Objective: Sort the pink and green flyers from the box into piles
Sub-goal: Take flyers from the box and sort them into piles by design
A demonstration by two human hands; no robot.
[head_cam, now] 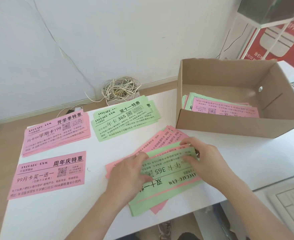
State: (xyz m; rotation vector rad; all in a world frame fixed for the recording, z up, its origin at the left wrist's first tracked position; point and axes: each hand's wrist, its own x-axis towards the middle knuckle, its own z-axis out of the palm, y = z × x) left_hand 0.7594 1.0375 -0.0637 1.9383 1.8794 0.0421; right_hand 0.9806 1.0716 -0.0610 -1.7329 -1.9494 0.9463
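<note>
A mixed, fanned batch of pink and green flyers (161, 193) lies on the white table in front of me. My left hand (130, 170) and my right hand (203, 158) both grip the top green flyer (167, 168) at its two ends, slightly lifted off the batch. A pink pile (56, 134) sits at the far left, with a single pink flyer (47, 175) nearer to me. A green pile (125, 122) lies in the middle. The cardboard box (229, 123) at the right holds more pink and green flyers (220, 108).
A tangle of white cord (120, 90) lies by the wall behind the green pile. A white keyboard (292, 201) sits at the lower right, off the table's edge. Red signage (278, 40) stands behind the box. Bare white tabletop (56, 213) shows at the lower left.
</note>
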